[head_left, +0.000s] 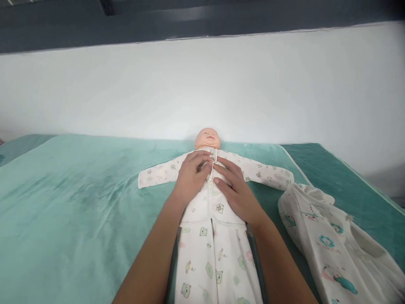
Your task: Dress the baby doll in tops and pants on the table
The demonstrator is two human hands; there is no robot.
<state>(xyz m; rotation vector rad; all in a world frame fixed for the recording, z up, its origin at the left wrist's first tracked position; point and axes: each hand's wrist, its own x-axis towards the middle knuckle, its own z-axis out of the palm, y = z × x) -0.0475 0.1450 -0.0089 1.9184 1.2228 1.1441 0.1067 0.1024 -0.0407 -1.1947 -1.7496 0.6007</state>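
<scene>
A baby doll (207,138) lies on its back with its head toward the wall. It is dressed in a white printed baby jacket (198,209) with its sleeves spread out to both sides, and white printed trousers (198,261). At the upper chest my left hand (193,172) pinches the jacket's front edge between thumb and fingers. My right hand (234,185) holds the other side of the same edge with its fingertips, its thumb lower down on the front. A button (211,184) shows just below the fingertips. The fabric between my fingers is partly hidden.
A second white printed baby garment (329,240) lies bunched at the right, near the doll's sleeve end. Under everything is a green cloth (95,211) with a darker green part at the right. A white wall (142,93) rises behind the doll's head, with a dark band above.
</scene>
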